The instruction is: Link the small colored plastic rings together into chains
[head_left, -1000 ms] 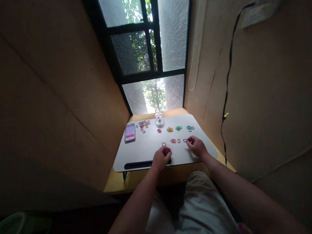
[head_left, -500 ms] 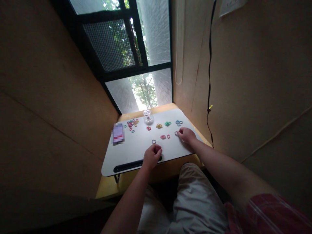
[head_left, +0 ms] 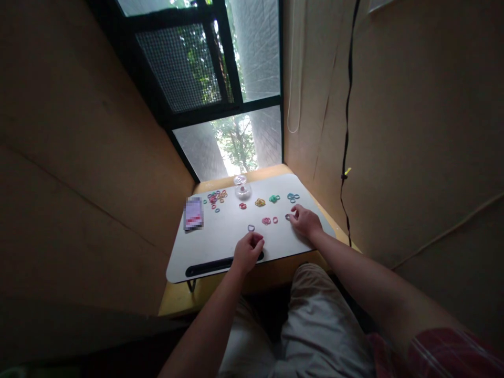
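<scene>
Small coloured loops that look like hair ties lie on a white lap table. My right hand is at the table's right side, thumb and index finger apart beside a dark loop lying on the surface. My left hand rests near the front edge with its fingers curled in and nothing visible in them. Just beyond it lies a pale purple loop. Between the hands are a pink pile and a single pink loop. Farther back sit red, yellow, green and blue groups.
A mixed heap of loops lies at the back left, beside a phone with a blurred screen. A clear round container stands at the back. Along the front runs a black ledge. Walls and a window enclose the table.
My right thumb and index finger have parted from the dark loop, which now lies on the table. The left hand stays curled in place. The view has shifted slightly.
</scene>
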The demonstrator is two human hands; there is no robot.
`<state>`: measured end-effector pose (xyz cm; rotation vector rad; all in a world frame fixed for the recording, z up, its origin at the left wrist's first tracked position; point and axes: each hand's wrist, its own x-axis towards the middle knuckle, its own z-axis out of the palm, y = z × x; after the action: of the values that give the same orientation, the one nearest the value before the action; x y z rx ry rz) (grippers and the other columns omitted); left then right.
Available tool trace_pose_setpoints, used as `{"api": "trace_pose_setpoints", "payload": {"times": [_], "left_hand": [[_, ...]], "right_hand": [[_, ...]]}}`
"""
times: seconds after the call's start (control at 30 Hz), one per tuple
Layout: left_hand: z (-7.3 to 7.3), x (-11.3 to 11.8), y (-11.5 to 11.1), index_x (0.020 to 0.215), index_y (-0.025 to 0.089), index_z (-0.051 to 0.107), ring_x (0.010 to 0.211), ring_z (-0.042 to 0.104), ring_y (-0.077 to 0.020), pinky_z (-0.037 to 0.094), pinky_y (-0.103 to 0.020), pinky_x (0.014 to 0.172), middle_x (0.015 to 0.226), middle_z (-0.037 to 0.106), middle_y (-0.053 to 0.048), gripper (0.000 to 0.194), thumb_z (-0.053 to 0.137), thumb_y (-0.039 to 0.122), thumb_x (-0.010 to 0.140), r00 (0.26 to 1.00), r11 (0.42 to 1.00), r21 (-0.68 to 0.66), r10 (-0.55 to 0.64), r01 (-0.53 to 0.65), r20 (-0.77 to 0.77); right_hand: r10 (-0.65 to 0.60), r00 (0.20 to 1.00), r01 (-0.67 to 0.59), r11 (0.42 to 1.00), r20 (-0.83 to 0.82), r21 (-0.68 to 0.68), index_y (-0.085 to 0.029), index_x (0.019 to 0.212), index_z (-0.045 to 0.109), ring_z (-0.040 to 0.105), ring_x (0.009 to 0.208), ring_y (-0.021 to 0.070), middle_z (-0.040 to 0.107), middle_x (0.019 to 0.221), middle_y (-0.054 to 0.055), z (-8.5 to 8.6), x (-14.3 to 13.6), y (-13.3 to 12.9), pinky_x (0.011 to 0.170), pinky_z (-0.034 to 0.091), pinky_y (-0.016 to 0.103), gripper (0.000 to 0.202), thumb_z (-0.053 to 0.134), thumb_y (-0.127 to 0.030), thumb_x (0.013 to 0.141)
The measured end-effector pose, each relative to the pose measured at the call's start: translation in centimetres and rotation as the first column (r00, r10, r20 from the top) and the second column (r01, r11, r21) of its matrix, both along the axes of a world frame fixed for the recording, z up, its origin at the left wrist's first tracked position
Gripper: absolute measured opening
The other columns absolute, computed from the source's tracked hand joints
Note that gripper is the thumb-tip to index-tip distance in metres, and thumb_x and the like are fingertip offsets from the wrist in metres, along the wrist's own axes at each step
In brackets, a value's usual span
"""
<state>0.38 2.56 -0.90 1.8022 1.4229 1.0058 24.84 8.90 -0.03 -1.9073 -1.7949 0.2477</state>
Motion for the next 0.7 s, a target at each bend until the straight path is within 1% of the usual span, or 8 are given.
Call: {"api": "trace_pose_setpoints", "payload": {"times": [0.13, 0.2, 0.27, 0.33, 0.4, 0.5, 0.6, 0.7], "left_hand": [[1.3, 0.5, 1.1, 0.092, 0.018, 0.064, 0.069, 0.061, -0.0137, 0.046, -0.023, 0.059, 0.085, 0.067, -0.003, 0.018, 0.058, 0.032, 0.083, 1.000, 1.000, -0.008, -0.020, 0.020, -0.016], [2.4, 1.2, 2.3, 0.094, 0.019, 0.064, 0.076, 0.063, -0.0156, 0.049, -0.025, 0.064, 0.090, 0.069, -0.004, 0.016, 0.058, 0.029, 0.083, 0.994, 0.998, 0.058, -0.032, 0.038, -0.101], [3.7, 2.2, 3.8, 0.097, 0.019, 0.066, 0.086, 0.063, -0.0185, 0.051, -0.030, 0.077, 0.095, 0.069, -0.005, 0.018, 0.060, 0.025, 0.081, 0.973, 0.984, 0.158, -0.046, 0.083, -0.224], [4.9, 3.4, 5.6, 0.103, 0.019, 0.067, 0.097, 0.061, -0.0227, 0.047, -0.036, 0.091, 0.103, 0.069, -0.008, 0.026, 0.065, 0.026, 0.079, 0.926, 0.961, 0.227, -0.062, 0.156, -0.371], [5.7, 4.6, 7.3, 0.107, 0.019, 0.067, 0.099, 0.060, -0.0259, 0.045, -0.038, 0.094, 0.104, 0.068, -0.010, 0.032, 0.070, 0.031, 0.076, 0.861, 0.947, 0.223, -0.095, 0.233, -0.500], [6.2, 5.7, 9.2, 0.096, 0.021, 0.072, 0.091, 0.062, -0.0256, 0.047, -0.036, 0.087, 0.093, 0.068, -0.009, 0.024, 0.071, 0.032, 0.075, 0.751, 0.946, 0.131, -0.146, 0.296, -0.644], [6.0, 6.1, 10.2, 0.081, 0.022, 0.073, 0.080, 0.062, -0.0233, 0.047, -0.033, 0.077, 0.081, 0.068, -0.007, 0.011, 0.068, 0.031, 0.075, 0.639, 0.941, 0.045, -0.191, 0.334, -0.745], [5.7, 6.2, 10.7, 0.074, 0.022, 0.073, 0.077, 0.061, -0.0218, 0.046, -0.031, 0.074, 0.078, 0.068, -0.006, 0.011, 0.068, 0.031, 0.075, 0.592, 0.933, 0.026, -0.206, 0.358, -0.779]], "right_hand": [[0.042, 0.999, -0.042, 0.999, 0.027, -0.001, -0.023, 0.104, 0.065, 0.063, 0.073, 0.0180, 0.073, 0.086, 0.004, 0.1, 0.0, 0.1, 0.062, 0.035, 0.026, 0.023, 0.053, -0.034, 0.088], [0.036, 0.998, -0.036, 0.999, 0.045, -0.012, -0.022, 0.104, 0.066, 0.064, 0.077, 0.0186, 0.074, 0.091, 0.005, 0.1, -0.1, 0.2, 0.064, 0.036, 0.026, 0.023, 0.051, -0.031, 0.089], [0.027, 0.998, -0.025, 0.999, 0.056, -0.034, -0.022, 0.105, 0.066, 0.064, 0.079, 0.0192, 0.074, 0.094, 0.007, 0.2, -0.1, 0.3, 0.065, 0.036, 0.027, 0.024, 0.049, -0.028, 0.089], [0.026, 0.998, -0.023, 0.999, 0.064, -0.050, -0.022, 0.105, 0.066, 0.064, 0.079, 0.0195, 0.074, 0.094, 0.007, 0.2, -0.1, 0.3, 0.065, 0.036, 0.027, 0.025, 0.048, -0.027, 0.089], [0.029, 0.997, -0.024, 0.998, 0.072, -0.058, -0.022, 0.105, 0.066, 0.064, 0.079, 0.0196, 0.073, 0.094, 0.007, 0.3, 0.0, 0.3, 0.065, 0.036, 0.027, 0.025, 0.047, -0.027, 0.089], [0.030, 0.996, -0.025, 0.998, 0.079, -0.063, -0.022, 0.103, 0.066, 0.064, 0.079, 0.0203, 0.073, 0.093, 0.007, 0.3, 0.1, 0.3, 0.065, 0.036, 0.027, 0.024, 0.048, -0.029, 0.089], [0.045, 0.996, -0.040, 0.997, 0.075, -0.062, -0.022, 0.101, 0.066, 0.064, 0.078, 0.0211, 0.073, 0.092, 0.007, 0.4, 0.2, 0.3, 0.062, 0.034, 0.028, 0.023, 0.049, -0.032, 0.088], [0.065, 0.996, -0.060, 0.995, 0.064, -0.074, -0.022, 0.101, 0.066, 0.064, 0.079, 0.0213, 0.073, 0.092, 0.007, 0.6, 0.3, 0.3, 0.061, 0.033, 0.028, 0.024, 0.049, -0.033, 0.088]]}}
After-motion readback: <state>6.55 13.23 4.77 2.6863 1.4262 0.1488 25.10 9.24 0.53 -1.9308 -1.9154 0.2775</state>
